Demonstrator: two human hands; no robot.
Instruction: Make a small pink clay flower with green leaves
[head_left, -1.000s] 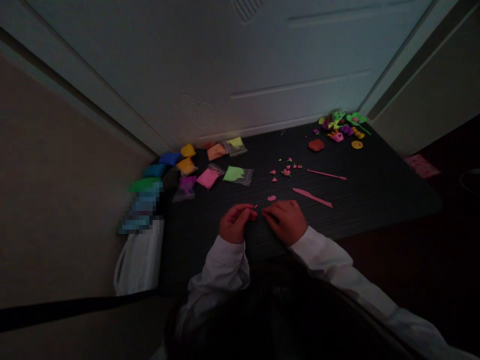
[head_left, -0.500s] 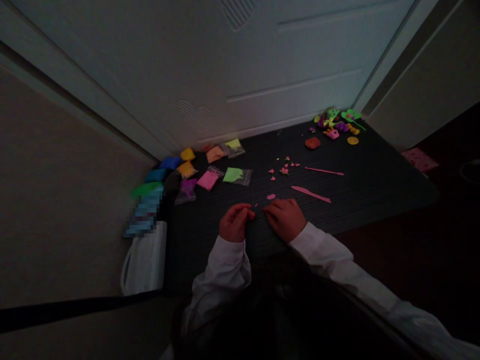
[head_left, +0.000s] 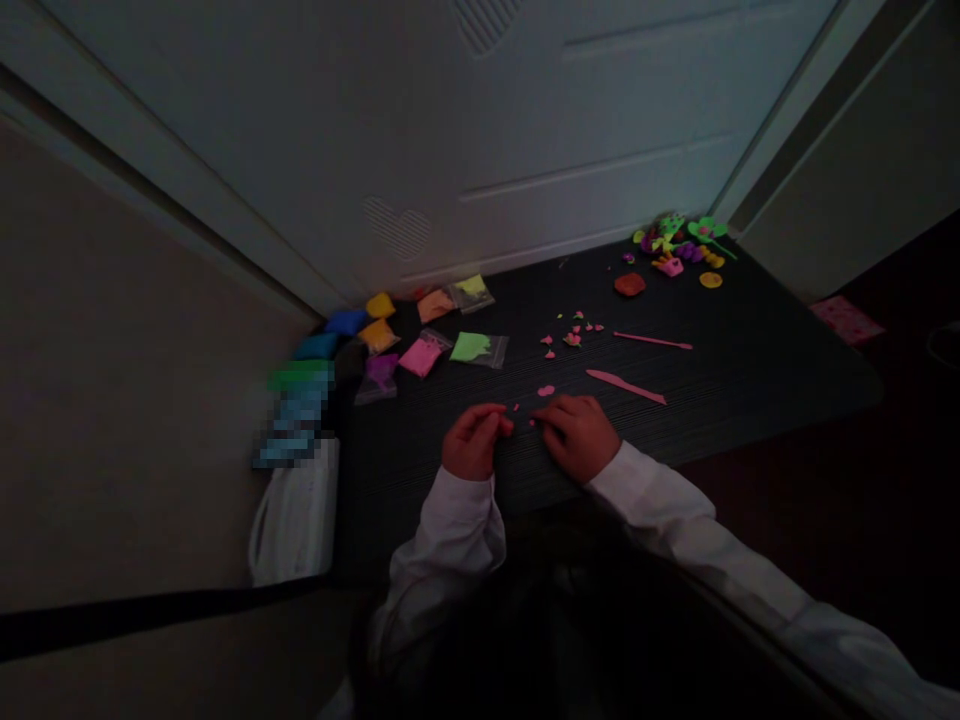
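My left hand is closed, pinching a small pinkish-red lump of modelling clay between thumb and fingertips. Facing it over the dark table, my right hand has its index finger stretched toward a tiny pink clay bit; thumb and index look slightly apart, with nothing visible between them. Another small pink clay piece lies between the hands. Just beyond the right fingers rests a flattened pink clay piece. Several little pink-and-green clay flowers sit farther back.
To the right lie a pink clay knife and a thin pink tool. Bagged clay, including a green packet, lines the left side. A red clay lump and colourful clay figures stand back right. White packaging is at the left edge.
My right fingertips have drawn back slightly to the right, and a tiny pink bit now shows beside them. My left hand keeps its pinch. The view has shifted a little.
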